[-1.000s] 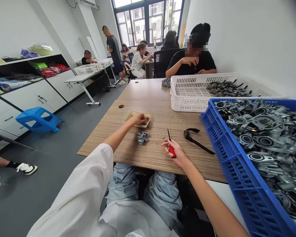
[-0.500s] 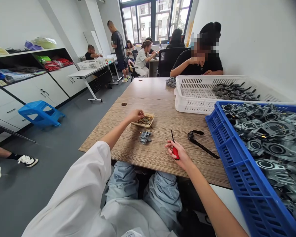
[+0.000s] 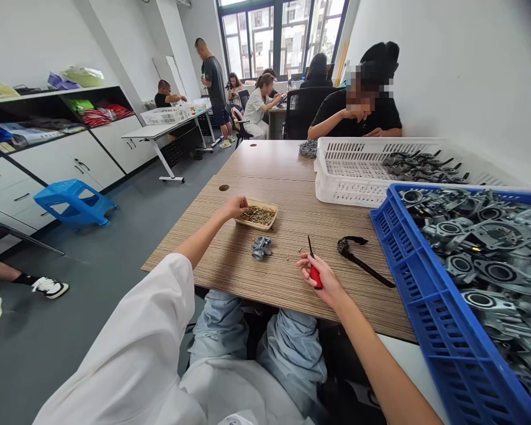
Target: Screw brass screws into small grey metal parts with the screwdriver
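My left hand (image 3: 237,206) is at the left rim of a small shallow tray (image 3: 272,225) filled with brass-coloured screws (image 3: 259,215). Its fingertips are pinched together; whatever they hold is too small to make out. A red-handled screwdriver (image 3: 315,276) is gripped in my right hand (image 3: 326,283), its dark shaft pointing up and away. Between the hands, a grey metal carburetor body (image 3: 261,248) lies on the table. A few loose screws (image 3: 287,257) lie just left of the screwdriver.
A black wristwatch (image 3: 345,248) lies right of my right hand. A blue crate (image 3: 418,295) full of metal castings borders the table's right side, with a white basket (image 3: 336,190) behind it. Across the table sits a person (image 3: 327,118); a blue stool (image 3: 73,198) stands left.
My left hand has drawn back a little to the left, from over the screws to the tray's edge. My right hand keeps the screwdriver in nearly the same place.
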The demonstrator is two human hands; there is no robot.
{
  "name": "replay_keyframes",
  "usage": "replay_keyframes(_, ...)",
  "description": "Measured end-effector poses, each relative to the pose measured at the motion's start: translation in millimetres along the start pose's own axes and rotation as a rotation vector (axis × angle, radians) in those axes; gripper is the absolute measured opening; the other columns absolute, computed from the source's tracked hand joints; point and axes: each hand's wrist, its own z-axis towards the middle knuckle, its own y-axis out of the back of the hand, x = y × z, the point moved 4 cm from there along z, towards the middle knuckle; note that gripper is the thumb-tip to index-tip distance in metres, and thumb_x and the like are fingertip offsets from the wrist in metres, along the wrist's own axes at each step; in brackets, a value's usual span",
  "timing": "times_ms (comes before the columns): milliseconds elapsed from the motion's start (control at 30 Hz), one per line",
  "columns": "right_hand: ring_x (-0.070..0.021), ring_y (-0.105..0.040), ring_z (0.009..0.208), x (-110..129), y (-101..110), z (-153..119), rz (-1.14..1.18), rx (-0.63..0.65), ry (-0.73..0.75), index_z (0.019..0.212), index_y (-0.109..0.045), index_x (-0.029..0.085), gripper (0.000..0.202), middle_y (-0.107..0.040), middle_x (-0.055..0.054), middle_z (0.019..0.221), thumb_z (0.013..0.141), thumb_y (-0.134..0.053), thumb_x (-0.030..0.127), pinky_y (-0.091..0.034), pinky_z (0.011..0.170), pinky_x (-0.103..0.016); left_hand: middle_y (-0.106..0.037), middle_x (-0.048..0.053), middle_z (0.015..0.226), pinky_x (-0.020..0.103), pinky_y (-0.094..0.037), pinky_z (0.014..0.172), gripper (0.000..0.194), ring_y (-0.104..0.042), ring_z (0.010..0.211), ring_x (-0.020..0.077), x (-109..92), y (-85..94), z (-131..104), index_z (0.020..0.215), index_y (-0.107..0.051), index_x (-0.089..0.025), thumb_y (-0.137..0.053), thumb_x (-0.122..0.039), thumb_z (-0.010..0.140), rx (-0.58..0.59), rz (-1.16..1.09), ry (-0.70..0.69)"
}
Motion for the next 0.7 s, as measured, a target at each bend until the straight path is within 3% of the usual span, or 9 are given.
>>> replay_keyframes(233, -0.0097, -0.053, 0.055, -1.5, 2.0, 0.6, 0.005, -0.002, -0.005, 0.097, -0.068, 0.020, 0.038, -0.076, -0.007, 0.085, 0.079, -0.089, 0.047, -0.029, 0.036, -0.015, -0.075, 0.005, 0.086, 0.026, -0.048, 0.075, 0.007, -0.065, 0.079, 0.0179, 3.0, 2.8, 0.7, 0.084, -0.072, -0.016, -0.073, -0.020, 0.078, -0.014, 0.015, -0.018)
replay_keyframes(367, -0.0096, -0.053, 0.056, -1.4, 1.7, 0.5, 0.003, -0.001, -0.009, 0.097, -0.068, 0.020, 0.039, -0.076, -0.007, 0.084, 0.079, -0.089, 0.047, -0.029, 0.036, -0.014, -0.074, 0.005, 0.083, 0.027, -0.050, 0.077, 0.008, -0.065, 0.079, 0.0184, 5.0, 6.7, -0.2, 0.084, -0.073, -0.016, -0.070, -0.016, 0.077, -0.011, 0.038, -0.024)
replay_keyframes(700, -0.0096, -0.054, 0.055, -2.2, 2.5, 1.3, 0.008, -0.002, -0.003, 0.097, -0.068, 0.020, 0.040, -0.076, -0.006, 0.082, 0.079, -0.090, 0.048, -0.028, 0.037, -0.015, -0.073, 0.005, 0.081, 0.028, -0.052, 0.074, 0.011, -0.065, 0.075, 0.0185, 5.3, 6.4, -3.5, 0.084, -0.073, -0.016, -0.074, -0.024, 0.076, 0.005, 0.089, -0.013)
